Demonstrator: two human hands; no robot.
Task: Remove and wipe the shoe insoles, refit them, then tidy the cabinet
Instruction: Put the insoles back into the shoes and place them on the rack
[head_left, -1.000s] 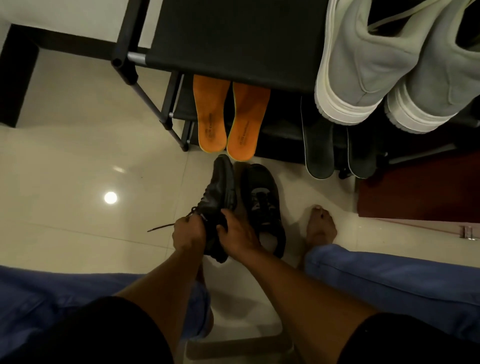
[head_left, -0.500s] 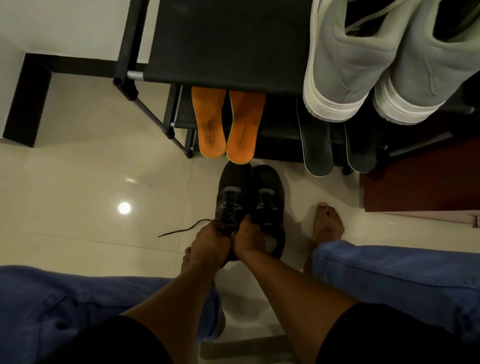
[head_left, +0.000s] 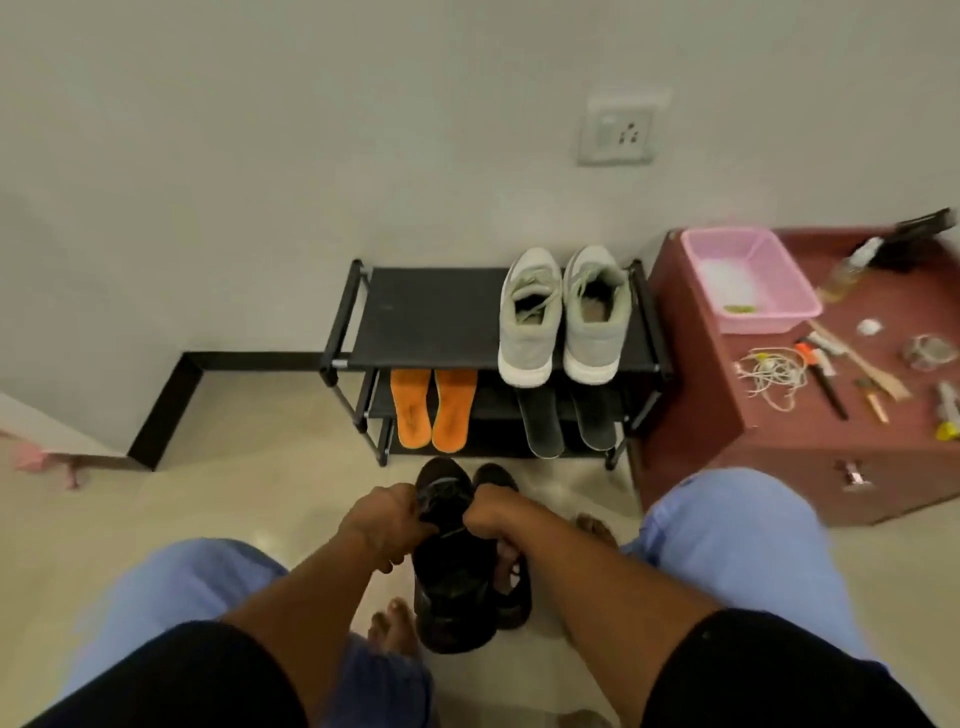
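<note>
Both your hands, left hand and right hand, curl fingers round black shoe, raised over floor before shoe rack; orange insoles lean on lower shelf.

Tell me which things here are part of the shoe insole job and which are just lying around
Part of the job: black shoes, gripped by left hand and right hand; orange insoles; grey insoles; grey sneakers; shoe rack.

Lying about: pink basin, white cord, small tools, wall socket.
</note>
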